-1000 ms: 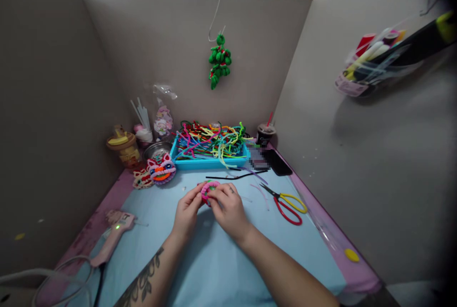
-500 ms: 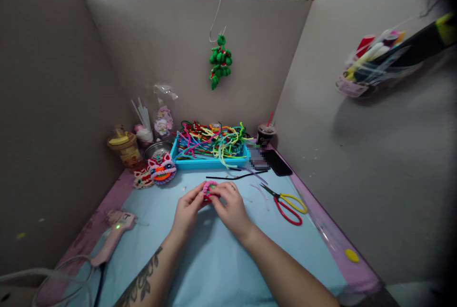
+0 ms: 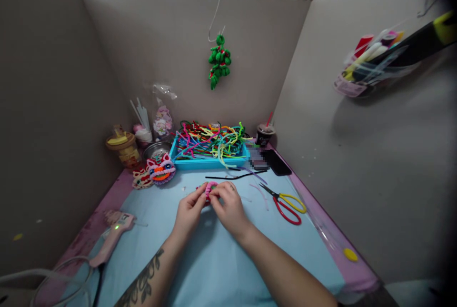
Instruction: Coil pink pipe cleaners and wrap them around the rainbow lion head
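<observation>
Between my hands is a small pink pipe-cleaner piece (image 3: 210,187), curved, with a bit of green inside it. My left hand (image 3: 190,206) pinches its left side between thumb and fingers. On the other side my right hand (image 3: 229,204) grips it, fingertips and thumb pressed to the edge. Much of the piece is covered by my fingers. Two finished lion-head pipe-cleaner figures, a lilac one (image 3: 162,170) and a cream-and-red one (image 3: 142,178), rest to the left beyond my hands. Right of my hands lie scissors (image 3: 280,197) with one yellow and one red handle, blades apart.
A blue tray (image 3: 200,164) of colourful pipe cleaners stands at the back. At the left lies a pink glue gun (image 3: 116,238) with a lit green light and a cable. A phone (image 3: 276,163) and a drink cup (image 3: 264,133) are back right. Black stems (image 3: 228,178) lie before the tray.
The pink piece has turned slightly between my fingers, and a dark pink bit now shows at its left. Both hands keep their grip. The whole view has shifted a little.
</observation>
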`<state>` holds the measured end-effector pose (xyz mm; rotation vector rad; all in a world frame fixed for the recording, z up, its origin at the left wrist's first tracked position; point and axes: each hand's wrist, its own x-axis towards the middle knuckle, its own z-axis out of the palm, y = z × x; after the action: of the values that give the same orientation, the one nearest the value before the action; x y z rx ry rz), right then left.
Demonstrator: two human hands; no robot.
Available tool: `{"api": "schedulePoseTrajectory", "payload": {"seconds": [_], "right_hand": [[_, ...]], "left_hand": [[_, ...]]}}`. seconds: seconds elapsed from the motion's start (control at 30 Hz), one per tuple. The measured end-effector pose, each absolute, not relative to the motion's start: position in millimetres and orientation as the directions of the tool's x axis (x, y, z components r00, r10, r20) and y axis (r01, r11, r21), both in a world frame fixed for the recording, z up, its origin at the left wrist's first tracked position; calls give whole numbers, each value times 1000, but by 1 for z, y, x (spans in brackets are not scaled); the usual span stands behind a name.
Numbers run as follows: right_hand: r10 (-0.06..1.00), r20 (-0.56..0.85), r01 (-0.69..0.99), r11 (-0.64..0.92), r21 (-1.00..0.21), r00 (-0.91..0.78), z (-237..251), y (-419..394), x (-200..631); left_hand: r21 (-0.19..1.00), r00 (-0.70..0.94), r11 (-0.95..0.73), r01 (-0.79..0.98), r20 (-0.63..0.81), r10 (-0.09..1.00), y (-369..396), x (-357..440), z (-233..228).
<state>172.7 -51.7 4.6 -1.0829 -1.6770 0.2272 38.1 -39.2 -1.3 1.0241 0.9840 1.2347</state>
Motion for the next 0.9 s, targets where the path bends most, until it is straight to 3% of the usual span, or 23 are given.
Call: {"api": "schedulePoseTrajectory", "payload": {"seconds": [0.17,0.47,0.9], "right_hand": [[727,687,572,565,-595,-4,4,-52,172],[676,703,625,650,-431,-218,3,-49,180],[731,662,570,618,-542,-163,6,-47,181]], "left_hand": [[971,97,28,-236,-6,995,-39,39,-7],[967,89,61,-247,-40,995,-31,33,-13],[976,95,69,-206,-51,994,-34,34,-8]]}}
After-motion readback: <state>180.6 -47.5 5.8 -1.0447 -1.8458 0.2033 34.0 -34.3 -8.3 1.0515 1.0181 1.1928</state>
